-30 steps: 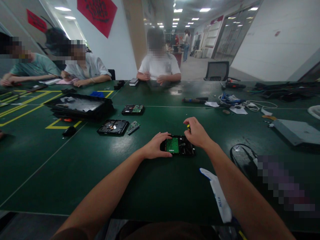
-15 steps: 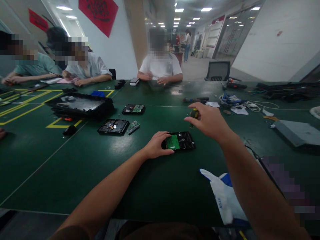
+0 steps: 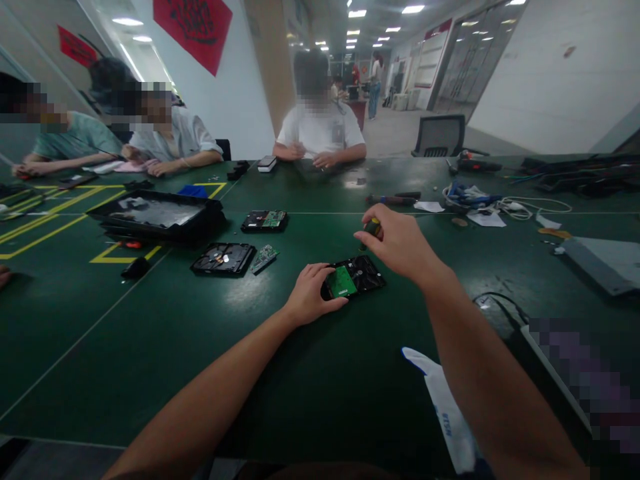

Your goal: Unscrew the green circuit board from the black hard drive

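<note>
A black hard drive [image 3: 369, 274] with a green circuit board lies on the green table, turned slightly askew. Its left end is gripped by my left hand [image 3: 309, 297], thumb along the near edge and fingers at the far edge. My right hand [image 3: 405, 245] is closed around a small screwdriver with a yellow and dark handle [image 3: 373, 227], held above the drive's far right side. The screwdriver's tip is too dim to make out, so I cannot tell whether it touches the drive. A loose circuit board [image 3: 265, 259] rests to the left, beside an opened hard drive [image 3: 223, 258].
Another hard drive [image 3: 265, 221] and a black tray [image 3: 160, 217] stand farther left. A white glove [image 3: 447, 413] lies under my right forearm. Cables [image 3: 470, 197], tools [image 3: 395, 199] and a grey metal case [image 3: 600, 263] are at right. People sit across the table.
My right hand with the screwdriver has moved left, toward the drive. The drive has turned a little, its right end swinging away from me, with my left hand still on it.
</note>
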